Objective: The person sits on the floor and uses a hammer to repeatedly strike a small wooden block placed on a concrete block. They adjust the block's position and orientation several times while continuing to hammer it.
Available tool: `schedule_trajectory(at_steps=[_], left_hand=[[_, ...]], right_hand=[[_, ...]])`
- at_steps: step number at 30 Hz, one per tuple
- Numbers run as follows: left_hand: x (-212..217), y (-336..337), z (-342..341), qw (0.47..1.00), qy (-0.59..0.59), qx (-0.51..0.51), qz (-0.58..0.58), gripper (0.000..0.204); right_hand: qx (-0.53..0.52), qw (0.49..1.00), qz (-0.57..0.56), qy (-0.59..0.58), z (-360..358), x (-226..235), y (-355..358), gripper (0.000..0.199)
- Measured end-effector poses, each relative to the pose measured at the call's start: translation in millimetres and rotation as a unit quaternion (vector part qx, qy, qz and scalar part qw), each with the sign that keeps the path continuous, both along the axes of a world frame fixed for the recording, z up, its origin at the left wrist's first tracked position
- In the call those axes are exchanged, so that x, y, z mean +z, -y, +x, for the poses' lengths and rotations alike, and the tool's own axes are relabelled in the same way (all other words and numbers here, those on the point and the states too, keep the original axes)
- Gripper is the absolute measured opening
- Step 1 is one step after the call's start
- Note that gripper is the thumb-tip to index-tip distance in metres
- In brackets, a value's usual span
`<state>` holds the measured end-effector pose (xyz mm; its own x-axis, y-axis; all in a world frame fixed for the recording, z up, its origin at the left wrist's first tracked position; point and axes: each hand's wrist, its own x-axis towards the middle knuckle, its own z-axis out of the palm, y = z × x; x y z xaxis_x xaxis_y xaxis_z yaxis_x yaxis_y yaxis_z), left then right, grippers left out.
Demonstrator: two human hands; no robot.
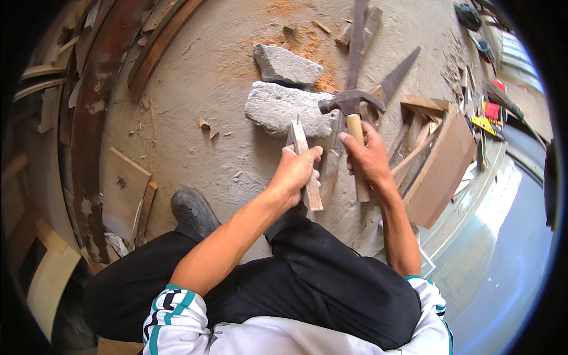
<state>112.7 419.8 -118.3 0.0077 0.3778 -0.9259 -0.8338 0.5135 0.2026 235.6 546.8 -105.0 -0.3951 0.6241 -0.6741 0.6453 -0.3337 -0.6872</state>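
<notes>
My left hand (293, 171) is closed around a narrow wood strip (312, 195), which points away from me. At the strip's far end a thin nail (297, 119) sticks out, close to the near edge of a rough grey concrete block (287, 106). My right hand (368, 155) grips a claw hammer (352, 121) by its wooden handle. The hammer's dark metal head is raised at the right end of the block, apart from the nail. Behind the block lies a second, smaller concrete chunk (287, 65).
A handsaw (401, 74) lies beyond the hammer, beside a long dark metal bar (356, 47). To the right stands a wooden box (442, 168) with wood pieces inside. Sawdust (319, 44) covers the floor behind the blocks. A board (123, 186) and long timbers are at left.
</notes>
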Motion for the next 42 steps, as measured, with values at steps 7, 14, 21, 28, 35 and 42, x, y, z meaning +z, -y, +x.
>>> schedule_trajectory(at_steps=[7,14,21,28,35,42], left_hand=[[-8,3,-12,0.998,0.023,-0.030,0.045,0.023],[28,20,-52,0.979,-0.062,-0.165,0.102,0.024],[32,28,-80,0.930,-0.141,-0.314,0.131,0.025],[20,39,-89,0.939,-0.147,-0.281,0.134,0.026],[31,36,-67,0.944,-0.169,-0.251,0.133,0.025],[37,44,-56,0.951,-0.198,-0.220,0.089,0.042]], right_hand=[[-0.022,0.988,0.151,0.037,60,-35,39,0.042],[-0.051,0.935,0.342,0.081,118,-67,78,0.044],[-0.099,0.949,0.243,0.175,157,-85,108,0.047],[0.233,0.847,0.228,0.420,117,-9,82,0.046],[0.321,0.865,0.280,0.265,103,-57,106,0.054],[0.203,0.937,0.246,0.146,95,-56,103,0.050]])
